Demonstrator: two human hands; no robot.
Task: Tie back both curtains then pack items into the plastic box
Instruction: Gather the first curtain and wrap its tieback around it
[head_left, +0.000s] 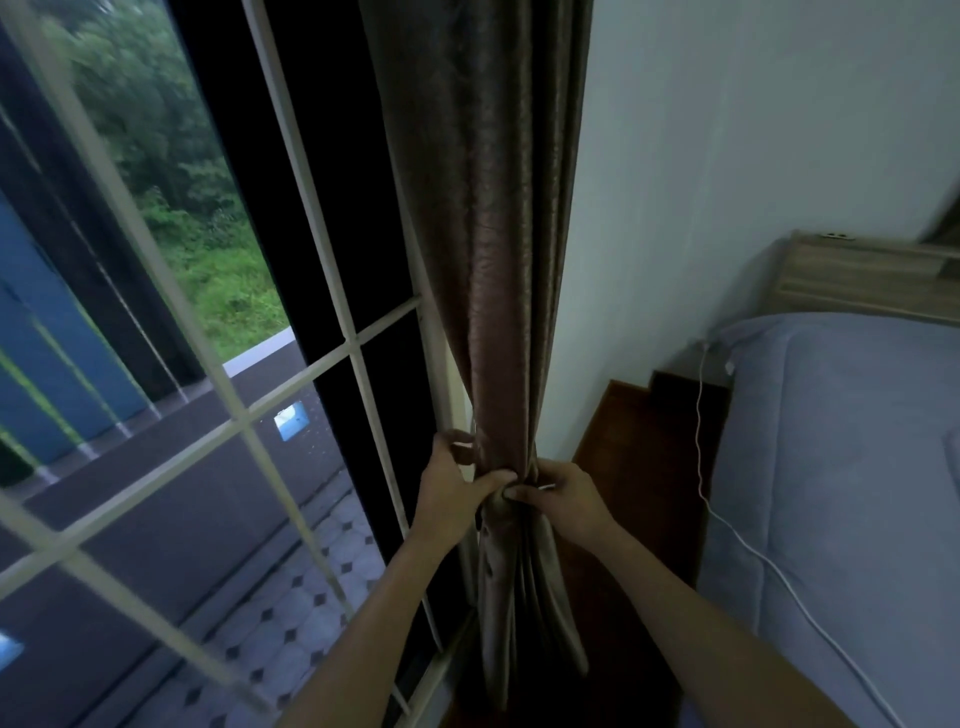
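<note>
The curtain (483, 260) hung down the centre of the frame, a brown, faintly patterned cloth with a dull sheen, gathered into a narrow waist at lower centre and fanning out again into soft vertical folds below. The left hand (449, 486) wrapped the gathered cloth from the left, fingers curled behind it and thumb pressed across the front. The right hand (569, 499) met it from the right, thumb and forefinger pinching a small fold or band of the same colour; which it was could not be told. The other right fingers were hidden behind the cloth.

A white barred grille (332, 291) crossed the left of the frame, blurred. At right lay a bed (857, 467) with a smooth blue-grey cover, a thin white cable (727, 525) trailing along its edge. The curtain's hem was lost in shadow.
</note>
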